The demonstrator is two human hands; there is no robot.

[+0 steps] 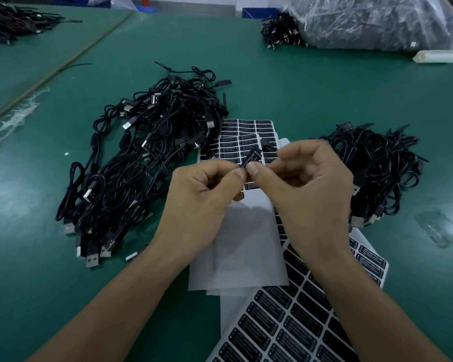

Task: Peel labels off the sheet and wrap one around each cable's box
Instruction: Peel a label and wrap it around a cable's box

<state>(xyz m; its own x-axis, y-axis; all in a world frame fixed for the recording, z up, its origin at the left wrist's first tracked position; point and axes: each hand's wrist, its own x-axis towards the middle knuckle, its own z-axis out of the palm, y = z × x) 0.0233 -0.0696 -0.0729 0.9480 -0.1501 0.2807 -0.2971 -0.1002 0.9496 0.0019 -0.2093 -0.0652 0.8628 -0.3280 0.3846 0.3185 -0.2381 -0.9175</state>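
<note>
Left hand (202, 202) and right hand (306, 189) are pinching a small black labelled cable box (249, 159) between thumbs and forefingers above white label sheets (293, 322) at the front edge of the green desk (50, 257)

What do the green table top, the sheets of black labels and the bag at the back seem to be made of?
The table top looks like a matte green rubber or vinyl mat: even colour, soft glare. The label sheets seem glossy black stickers on thin white paper backing: white gaps between them. The bag looks like thin clear plastic film: crinkled, shiny, dark contents showing through.
</note>
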